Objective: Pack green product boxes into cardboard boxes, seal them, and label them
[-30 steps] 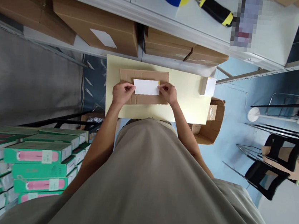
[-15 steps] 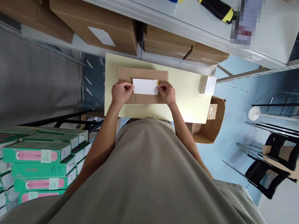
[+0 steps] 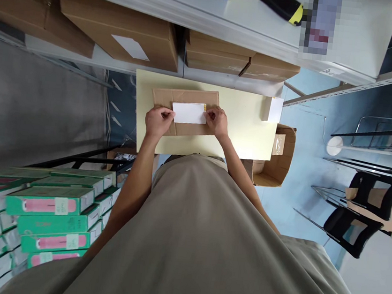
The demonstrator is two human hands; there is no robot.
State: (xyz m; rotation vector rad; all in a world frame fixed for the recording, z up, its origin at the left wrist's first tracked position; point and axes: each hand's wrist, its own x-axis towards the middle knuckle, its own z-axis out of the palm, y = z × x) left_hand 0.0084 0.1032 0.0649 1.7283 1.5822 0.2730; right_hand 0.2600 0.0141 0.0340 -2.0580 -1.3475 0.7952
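Note:
A white card (image 3: 188,113) with a small yellow mark at its upper right corner is held over a flat brown cardboard box (image 3: 191,130). Whether it touches the cardboard I cannot tell. My left hand (image 3: 159,121) pinches the card's left end between thumb and fingers. At the opposite end, my right hand (image 3: 217,121) pinches the card just below the yellow mark. The cardboard lies on a pale yellow tabletop (image 3: 244,124), under both hands. Toward the right end of this top stands a white stack or block (image 3: 274,109), about as wide as the card.
Brown boxes (image 3: 124,35) line a shelf behind the table, below a white upper surface (image 3: 211,14) with a black-and-yellow-handled tool (image 3: 281,4). An open carton (image 3: 280,171) stands right of the table. Green boxes (image 3: 51,203) are stacked at left; black chairs (image 3: 352,231) stand far right.
The view has shifted slightly. Both hands keep their pinch on the white card, which stays in nearly the same place over the cardboard.

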